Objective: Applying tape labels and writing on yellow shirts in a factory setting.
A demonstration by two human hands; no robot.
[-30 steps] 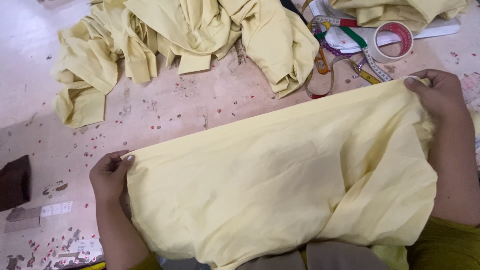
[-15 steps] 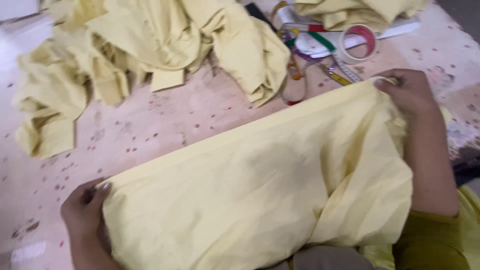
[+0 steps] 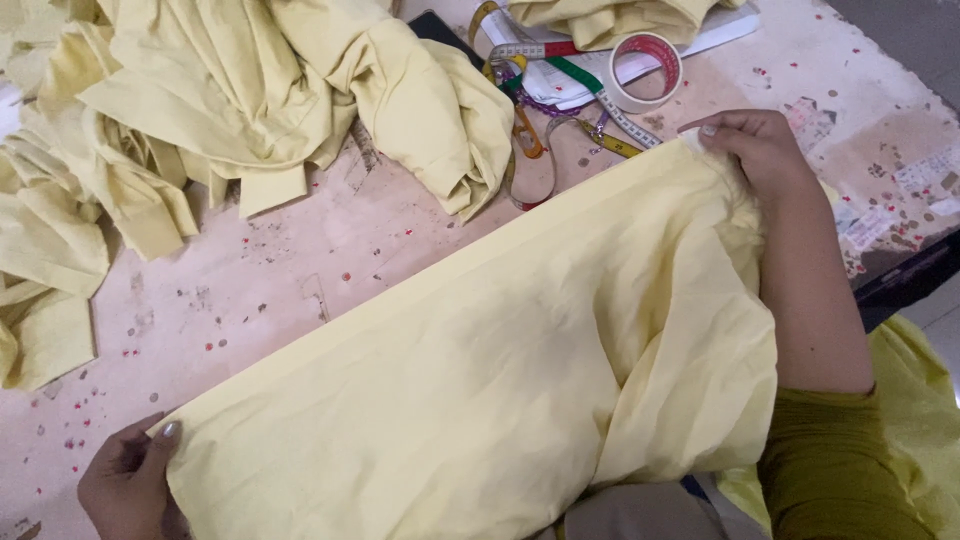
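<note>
A large pale yellow cloth lies spread across the near half of the worktop, its long folded edge running diagonally from the near left corner up toward the far right. The left hand grips the cloth's lower left corner, thumb on top and fingers closed under the fabric. The right hand pinches the far right end of the same folded edge, fingers curled and closed on the cloth; its forearm runs down along the cloth's bunched right side to an olive-green sleeve at the near right. The two hands are well apart, one at each end of the edge, holding it taut.

Beyond the edge, a strip of bare, stained worktop lies open between the cloth and a crumpled heap of yellow garments filling the far left. Near the right hand, toward the far edge, a coiled measuring tape lies beside a roll of tape on some white papers. The worktop's right edge passes close behind the right hand.
</note>
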